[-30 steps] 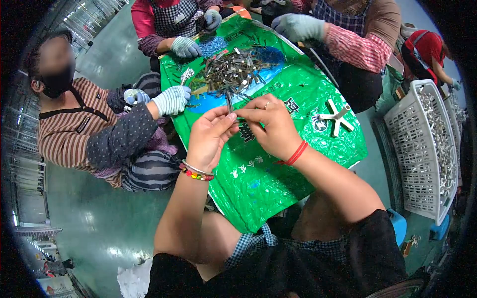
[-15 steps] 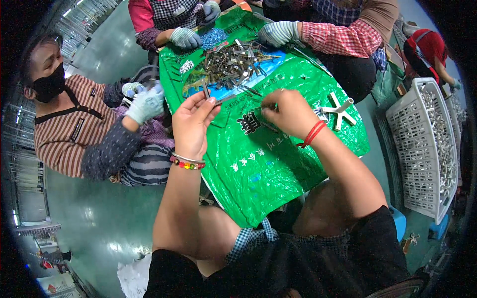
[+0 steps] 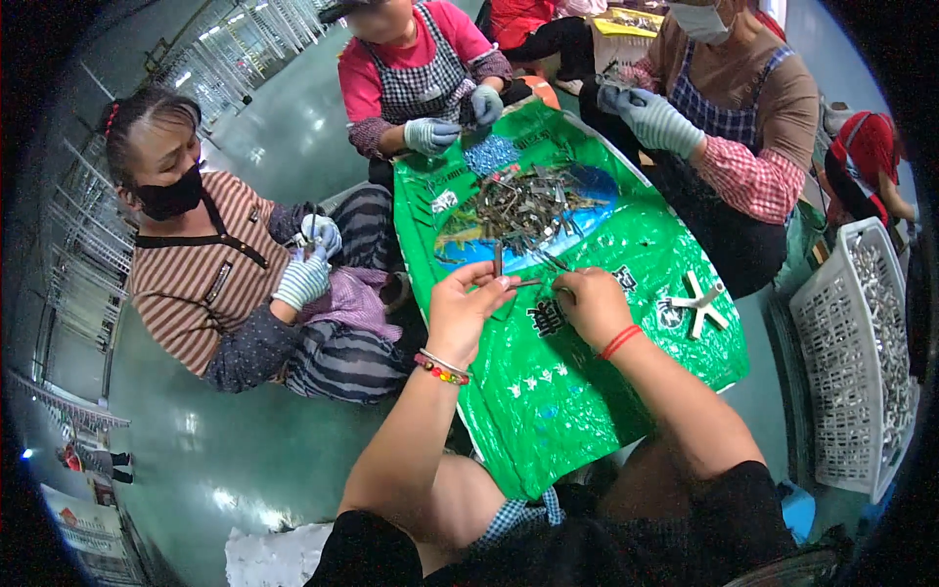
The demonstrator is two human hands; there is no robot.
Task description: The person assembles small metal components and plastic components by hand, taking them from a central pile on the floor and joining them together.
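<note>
My left hand (image 3: 464, 315) is closed in a pinch on a narrow metal strip (image 3: 498, 260) that sticks up past the fingers. A second thin strip (image 3: 528, 283) juts sideways from the same thumb toward my other hand. Just to its right, my right hand (image 3: 595, 305) has its fingers pinched together; what they hold is too small and hidden to name. Both hands hover over a green plastic sheet (image 3: 577, 421). Beyond them lies a heap of metal strips (image 3: 523, 210), and to the right is a pale star-shaped base with several arms (image 3: 698, 305).
Small blue pieces (image 3: 491, 155) lie at the sheet's far end. Co-workers in gloves sit around it: one at left (image 3: 215, 274), one at the far side (image 3: 421, 73), one at far right (image 3: 743, 117). A white basket of metal parts (image 3: 831, 372) stands at right.
My view has tilted up, so everything sits lower and further right. My hands have come closer together, with a strip now between them. The far-right co-worker's gloved hands have lifted off the heap.
</note>
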